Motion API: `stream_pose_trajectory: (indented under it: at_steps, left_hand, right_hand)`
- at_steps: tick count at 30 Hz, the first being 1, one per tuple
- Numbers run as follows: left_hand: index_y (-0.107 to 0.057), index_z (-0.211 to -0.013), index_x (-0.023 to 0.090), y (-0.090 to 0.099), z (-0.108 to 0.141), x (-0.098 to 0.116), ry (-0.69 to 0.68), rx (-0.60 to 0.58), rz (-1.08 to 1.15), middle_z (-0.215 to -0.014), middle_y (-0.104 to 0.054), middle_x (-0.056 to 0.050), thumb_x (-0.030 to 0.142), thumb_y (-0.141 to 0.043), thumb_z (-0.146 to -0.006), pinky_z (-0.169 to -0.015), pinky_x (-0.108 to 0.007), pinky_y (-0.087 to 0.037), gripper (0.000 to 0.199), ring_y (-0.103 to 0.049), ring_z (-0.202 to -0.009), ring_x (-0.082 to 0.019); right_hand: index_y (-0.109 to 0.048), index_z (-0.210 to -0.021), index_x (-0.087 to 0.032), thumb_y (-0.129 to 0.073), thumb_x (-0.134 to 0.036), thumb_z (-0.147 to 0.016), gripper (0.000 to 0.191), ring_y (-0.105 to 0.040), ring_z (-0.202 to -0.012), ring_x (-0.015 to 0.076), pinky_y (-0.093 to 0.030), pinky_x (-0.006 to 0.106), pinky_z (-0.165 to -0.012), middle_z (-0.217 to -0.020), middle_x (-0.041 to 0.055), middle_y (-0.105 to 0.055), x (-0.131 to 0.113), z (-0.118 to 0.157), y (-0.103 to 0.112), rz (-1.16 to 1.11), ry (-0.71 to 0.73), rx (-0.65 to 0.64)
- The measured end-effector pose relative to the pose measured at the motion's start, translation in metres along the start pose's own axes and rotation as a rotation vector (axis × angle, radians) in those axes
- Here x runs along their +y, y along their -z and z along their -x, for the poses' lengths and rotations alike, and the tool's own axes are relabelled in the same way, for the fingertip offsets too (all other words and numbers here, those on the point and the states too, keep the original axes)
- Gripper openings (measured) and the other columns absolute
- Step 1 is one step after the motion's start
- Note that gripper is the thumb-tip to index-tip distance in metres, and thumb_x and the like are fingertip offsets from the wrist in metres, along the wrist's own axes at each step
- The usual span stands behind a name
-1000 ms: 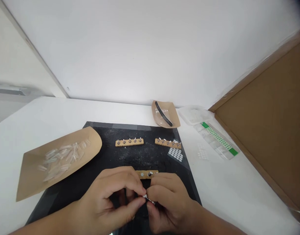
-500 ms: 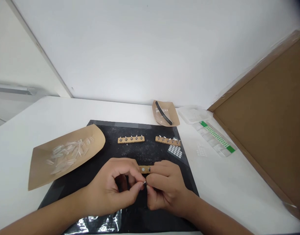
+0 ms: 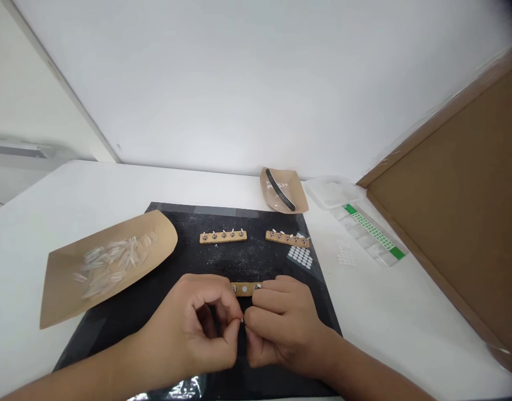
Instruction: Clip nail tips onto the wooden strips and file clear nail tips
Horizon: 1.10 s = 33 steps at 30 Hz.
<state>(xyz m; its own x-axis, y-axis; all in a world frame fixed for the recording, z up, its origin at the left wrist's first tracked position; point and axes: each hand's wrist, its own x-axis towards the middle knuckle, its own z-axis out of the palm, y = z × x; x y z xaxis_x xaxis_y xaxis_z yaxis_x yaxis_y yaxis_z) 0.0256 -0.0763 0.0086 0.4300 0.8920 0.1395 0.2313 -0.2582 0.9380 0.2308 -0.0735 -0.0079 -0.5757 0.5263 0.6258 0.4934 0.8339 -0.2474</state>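
Observation:
My left hand (image 3: 206,326) pinches a tiny pale piece (image 3: 241,320) between thumb and index finger. My right hand (image 3: 281,323) meets it from the other side, thumb and fingers closed at the same spot. Most of the piece is hidden by the fingertips, so its kind is unclear. Just behind the hands lies a tan strip (image 3: 245,289) with a white round dot on it; both its ends are partly covered by my fingers. Farther back, two similar strips hold rows of small metal stands with pale tips: one strip (image 3: 223,238) in the middle, another strip (image 3: 288,239) at right.
A black mat (image 3: 185,256) covers the work area. At left, a cardboard tray (image 3: 68,267) holds clear nail tips (image 3: 118,256). A small tray (image 3: 298,192) at the back holds a curved black nail file (image 3: 280,190). White oval stickers (image 3: 300,257), a green-edged strip (image 3: 375,234) and a cardboard box (image 3: 456,211) are at right.
Both hands have shifted slightly left and down, still together at the fingertips. Less of the tiny piece shows between them, and more of the near strip is visible. The view has moved a little.

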Motion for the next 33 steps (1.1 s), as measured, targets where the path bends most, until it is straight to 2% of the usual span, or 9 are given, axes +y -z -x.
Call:
stream_pose_trajectory:
  at_steps: [12, 19, 25, 29, 33]
  left_hand:
    - [-0.062, -0.059, 0.014, -0.002, 0.002, 0.008, 0.035, 0.068, -0.026, -0.055, -0.057, 0.003, 0.006, -0.061, -0.062, -0.04, -0.01, -0.036, 0.009, -0.048, -0.042, -0.005]
    - [-0.063, -0.06, 0.013, 0.001, 0.0, 0.011, 0.142, 0.026, 0.09, -0.056, -0.059, 0.002, 0.009, -0.062, -0.064, -0.041, -0.011, -0.037, 0.005, -0.048, -0.044, -0.005]
    - [-0.065, -0.068, 0.014, 0.003, 0.001, 0.004, 0.315, -0.042, 0.307, -0.061, -0.064, 0.001, 0.012, -0.071, -0.07, -0.044, -0.015, -0.049, 0.007, -0.063, -0.048, -0.011]
    - [-0.066, -0.075, 0.013, 0.004, 0.004, 0.0, 0.4, -0.07, 0.46, -0.062, -0.065, 0.002, 0.013, -0.078, -0.076, -0.044, -0.015, -0.054, 0.011, -0.066, -0.046, -0.011]
    - [-0.07, -0.086, 0.012, 0.008, 0.004, -0.001, 0.443, -0.128, 0.572, -0.073, -0.069, -0.001, 0.019, -0.081, -0.084, -0.047, -0.021, -0.063, 0.013, -0.07, -0.054, -0.013]
  right_hand:
    - [-0.042, -0.062, -0.021, -0.054, -0.017, -0.086, 0.028, -0.027, -0.056, 0.0121, -0.018, 0.031, -0.056, -0.06, -0.0066, -0.035, 0.001, 0.0, -0.004, -0.115, -0.025, -0.006]
    - [-0.042, -0.062, -0.022, -0.053, -0.016, -0.087, 0.027, -0.029, -0.055, 0.0118, -0.021, 0.03, -0.055, -0.059, -0.0064, -0.036, 0.0, -0.001, -0.004, -0.189, -0.072, -0.055]
    - [-0.051, -0.07, -0.022, -0.049, -0.018, -0.095, 0.026, -0.039, -0.055, 0.011, -0.03, 0.026, -0.057, -0.06, -0.0059, -0.046, 0.0, -0.003, -0.001, -0.271, -0.109, -0.072]
    - [-0.054, -0.075, -0.022, -0.046, -0.02, -0.1, 0.026, -0.04, -0.054, 0.0108, -0.033, 0.025, -0.055, -0.06, -0.006, -0.049, 0.003, -0.004, 0.001, -0.329, -0.116, -0.074]
    - [-0.059, -0.079, -0.021, -0.049, -0.019, -0.102, 0.025, -0.043, -0.055, 0.0107, -0.034, 0.026, -0.056, -0.062, -0.0061, -0.052, 0.005, -0.003, 0.003, -0.348, -0.123, -0.053]
